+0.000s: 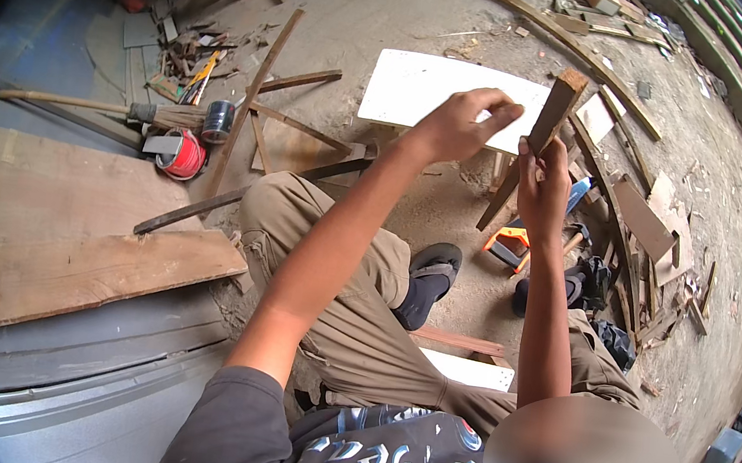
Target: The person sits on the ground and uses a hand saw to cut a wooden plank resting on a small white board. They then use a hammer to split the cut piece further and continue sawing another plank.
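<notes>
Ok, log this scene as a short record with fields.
left hand: raised, fingertips by the wooden strip's upper edge
right hand: gripping the wooden strip, held upright and tilted
behind the hands: white board lying flat
person's left: broad planks, broom, red can
person's right: orange-handled tool, wood offcuts
ground: dusty concrete

rough brown wood stick (549, 124); smooth matt white board (418, 88).
</notes>
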A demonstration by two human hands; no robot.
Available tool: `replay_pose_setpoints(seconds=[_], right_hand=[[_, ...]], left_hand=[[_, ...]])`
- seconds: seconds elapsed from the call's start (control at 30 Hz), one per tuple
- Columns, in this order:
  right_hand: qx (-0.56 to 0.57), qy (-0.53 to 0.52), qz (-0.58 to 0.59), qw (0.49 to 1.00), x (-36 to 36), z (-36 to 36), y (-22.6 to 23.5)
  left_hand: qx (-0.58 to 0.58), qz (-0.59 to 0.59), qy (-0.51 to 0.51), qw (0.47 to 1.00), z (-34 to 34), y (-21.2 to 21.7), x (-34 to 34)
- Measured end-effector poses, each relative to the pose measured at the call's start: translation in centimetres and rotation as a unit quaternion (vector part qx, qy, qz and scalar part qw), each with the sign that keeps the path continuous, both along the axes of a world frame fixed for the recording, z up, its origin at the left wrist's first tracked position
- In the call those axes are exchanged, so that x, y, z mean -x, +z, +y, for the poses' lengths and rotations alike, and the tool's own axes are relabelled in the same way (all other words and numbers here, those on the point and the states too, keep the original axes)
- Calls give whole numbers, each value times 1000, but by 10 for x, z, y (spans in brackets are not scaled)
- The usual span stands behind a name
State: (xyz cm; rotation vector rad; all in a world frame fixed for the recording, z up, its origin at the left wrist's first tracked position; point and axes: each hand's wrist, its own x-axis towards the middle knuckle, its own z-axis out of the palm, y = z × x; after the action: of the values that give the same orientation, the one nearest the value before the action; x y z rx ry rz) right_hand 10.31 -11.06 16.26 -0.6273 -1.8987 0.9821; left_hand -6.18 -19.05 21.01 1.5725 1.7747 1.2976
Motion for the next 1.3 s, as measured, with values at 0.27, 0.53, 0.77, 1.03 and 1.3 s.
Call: replay_pose_setpoints(seconds=[0.27, 0.53, 0.77, 1.03, 1.3], right_hand=[[19, 66, -90, 994, 59, -25, -38], [-28, 107, -92, 990, 66, -41, -64], [-22, 144, -87, 986, 68, -62, -61], [-9, 88, -100, 991, 68, -38, -72], [53, 102, -116, 987, 84, -13, -66]], left_hand=[[218, 17, 448, 867, -160, -164, 136], [305, -200, 755, 545, -249, -244, 160], [239, -388, 710, 537, -231, -261, 167], [187, -218, 638, 714, -151, -234, 207], [115, -396, 698, 586, -136, -284, 274]])
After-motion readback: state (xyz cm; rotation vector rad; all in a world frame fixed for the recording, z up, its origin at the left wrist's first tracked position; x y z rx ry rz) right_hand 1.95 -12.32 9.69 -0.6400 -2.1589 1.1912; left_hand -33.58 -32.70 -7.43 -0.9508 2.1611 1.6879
